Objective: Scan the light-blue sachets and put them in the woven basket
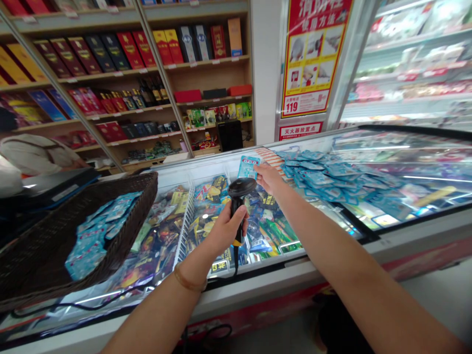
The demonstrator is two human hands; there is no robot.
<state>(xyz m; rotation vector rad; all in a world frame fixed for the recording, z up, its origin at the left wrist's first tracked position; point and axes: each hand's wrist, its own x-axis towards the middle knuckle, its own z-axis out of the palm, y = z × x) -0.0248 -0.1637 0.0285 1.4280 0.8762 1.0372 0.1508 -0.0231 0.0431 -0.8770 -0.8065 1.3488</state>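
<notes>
My left hand point(229, 223) is wrapped round the handle of a black barcode scanner point(241, 187), held upright above the freezer glass with its cable hanging down. Just beyond the scanner head, my right hand point(268, 178) pinches a small light-blue packet point(248, 167) by its right edge. A loose pile of similar blue packets point(324, 172) lies on the glass to the right. More blue packets point(105, 231) rest inside a dark brown woven basket point(147, 194) at the left.
Packaged ice creams point(206, 216) lie under the glass of the chest freezer point(295, 273). A striped orange-and-white item point(271, 157) lies by the pile. Boxed goods fill wooden shelves point(206, 66) behind. At the far left is another person point(35, 152). A black cable point(110, 297) runs along the front.
</notes>
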